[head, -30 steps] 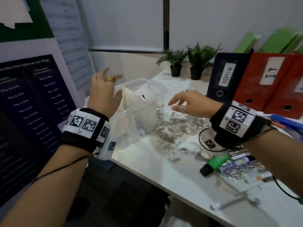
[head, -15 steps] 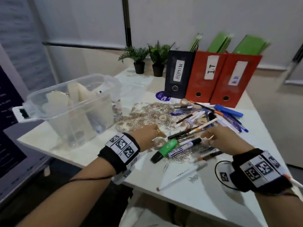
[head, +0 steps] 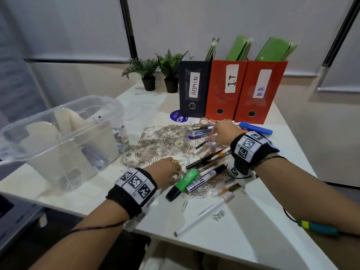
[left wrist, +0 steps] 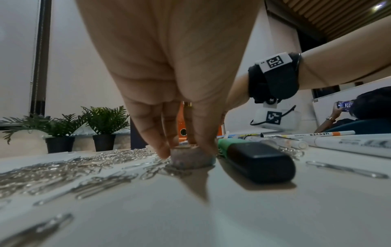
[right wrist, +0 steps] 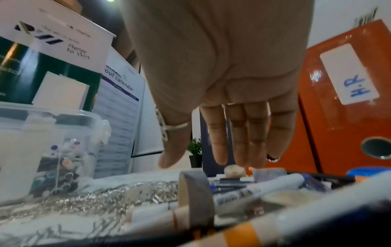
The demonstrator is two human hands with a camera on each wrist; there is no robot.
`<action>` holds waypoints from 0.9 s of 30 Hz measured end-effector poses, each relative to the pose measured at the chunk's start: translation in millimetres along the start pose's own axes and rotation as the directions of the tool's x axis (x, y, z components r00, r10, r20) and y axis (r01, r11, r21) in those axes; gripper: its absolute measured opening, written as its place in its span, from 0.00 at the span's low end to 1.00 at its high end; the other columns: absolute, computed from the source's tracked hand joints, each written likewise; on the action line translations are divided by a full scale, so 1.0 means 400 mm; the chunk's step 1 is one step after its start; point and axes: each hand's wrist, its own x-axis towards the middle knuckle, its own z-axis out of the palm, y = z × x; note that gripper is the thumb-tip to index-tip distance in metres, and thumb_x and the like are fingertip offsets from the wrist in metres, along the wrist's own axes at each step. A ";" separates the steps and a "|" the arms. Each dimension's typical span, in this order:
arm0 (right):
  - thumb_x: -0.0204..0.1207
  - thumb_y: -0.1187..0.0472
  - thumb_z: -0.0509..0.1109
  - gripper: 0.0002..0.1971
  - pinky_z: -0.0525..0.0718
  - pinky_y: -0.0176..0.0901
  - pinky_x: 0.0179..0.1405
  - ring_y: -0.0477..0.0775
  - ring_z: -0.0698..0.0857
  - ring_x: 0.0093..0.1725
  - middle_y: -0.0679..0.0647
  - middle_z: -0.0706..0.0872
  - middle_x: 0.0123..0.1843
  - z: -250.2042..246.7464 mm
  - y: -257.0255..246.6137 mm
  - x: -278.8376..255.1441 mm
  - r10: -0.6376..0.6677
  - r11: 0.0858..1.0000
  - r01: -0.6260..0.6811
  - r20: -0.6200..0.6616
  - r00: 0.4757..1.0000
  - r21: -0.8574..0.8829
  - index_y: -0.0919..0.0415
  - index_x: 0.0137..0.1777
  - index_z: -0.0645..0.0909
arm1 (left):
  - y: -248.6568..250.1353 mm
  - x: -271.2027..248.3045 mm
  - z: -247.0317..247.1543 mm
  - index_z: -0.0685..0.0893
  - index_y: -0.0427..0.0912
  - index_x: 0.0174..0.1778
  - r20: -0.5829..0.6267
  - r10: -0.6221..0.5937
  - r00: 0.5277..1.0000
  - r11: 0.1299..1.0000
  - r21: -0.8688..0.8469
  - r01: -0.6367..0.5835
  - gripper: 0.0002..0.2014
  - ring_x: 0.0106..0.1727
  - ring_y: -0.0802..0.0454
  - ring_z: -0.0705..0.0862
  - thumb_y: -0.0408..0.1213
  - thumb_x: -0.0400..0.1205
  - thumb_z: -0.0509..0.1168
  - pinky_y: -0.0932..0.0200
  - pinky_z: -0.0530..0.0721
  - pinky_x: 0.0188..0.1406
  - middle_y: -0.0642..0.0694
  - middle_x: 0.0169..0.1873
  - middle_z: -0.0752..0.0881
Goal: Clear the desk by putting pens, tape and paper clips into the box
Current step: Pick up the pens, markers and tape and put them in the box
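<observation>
Nearest, the left hand (left wrist: 169,66) pinches a small tape roll (left wrist: 191,158) lying on the desk (head: 243,240) beside the green highlighter (head: 184,182). Farther right, the right hand (head: 224,131) hovers with fingers extended over pens (head: 204,162). The clear box (head: 64,133) stands far left.

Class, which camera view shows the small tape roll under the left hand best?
The left wrist view: the tape roll sits centred between the left hand's fingertips, beside the green highlighter. In the head view the hand hides most of it, leaving a pale sliver. In the right wrist view I cannot pick it out.
</observation>
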 end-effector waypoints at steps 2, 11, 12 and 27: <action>0.77 0.59 0.67 0.13 0.82 0.44 0.46 0.58 0.85 0.52 0.61 0.86 0.52 0.022 -0.006 0.016 0.012 0.996 -0.006 0.076 0.997 -0.085 0.68 0.54 0.86 | 0.002 -0.001 -0.002 0.81 0.43 0.64 0.002 -0.013 1.000 1.000 -0.017 0.013 0.15 0.62 0.50 0.78 0.41 0.83 0.61 0.59 0.78 0.64 0.46 0.64 0.77; 0.80 0.62 0.64 0.12 0.81 0.40 0.42 0.59 0.84 0.50 0.58 0.87 0.44 -0.003 -0.036 0.020 -0.015 0.999 0.015 0.006 1.000 -0.036 0.66 0.54 0.88 | -0.014 -0.056 -0.081 0.79 0.35 0.62 -0.316 -0.057 0.947 0.991 -0.135 0.015 0.17 0.69 0.55 0.73 0.42 0.86 0.55 0.64 0.67 0.73 0.46 0.76 0.66; 0.80 0.59 0.65 0.14 0.80 0.41 0.44 0.59 0.83 0.51 0.59 0.87 0.45 -0.016 -0.046 0.019 -0.019 0.999 0.019 0.013 1.000 -0.034 0.67 0.55 0.87 | -0.025 -0.065 -0.097 0.78 0.37 0.63 -0.360 -0.063 0.931 0.989 -0.151 0.008 0.16 0.68 0.56 0.74 0.42 0.87 0.55 0.65 0.66 0.71 0.47 0.76 0.65; 0.76 0.72 0.68 0.11 0.84 0.39 0.36 0.55 0.81 0.50 0.55 0.81 0.55 -0.020 -0.142 0.023 -0.042 0.975 0.036 0.023 0.999 0.221 0.68 0.58 0.82 | -0.104 -0.141 -0.161 0.73 0.43 0.71 -0.455 -0.221 0.863 0.964 -0.235 0.124 0.17 0.62 0.54 0.77 0.35 0.86 0.55 0.66 0.69 0.62 0.48 0.76 0.66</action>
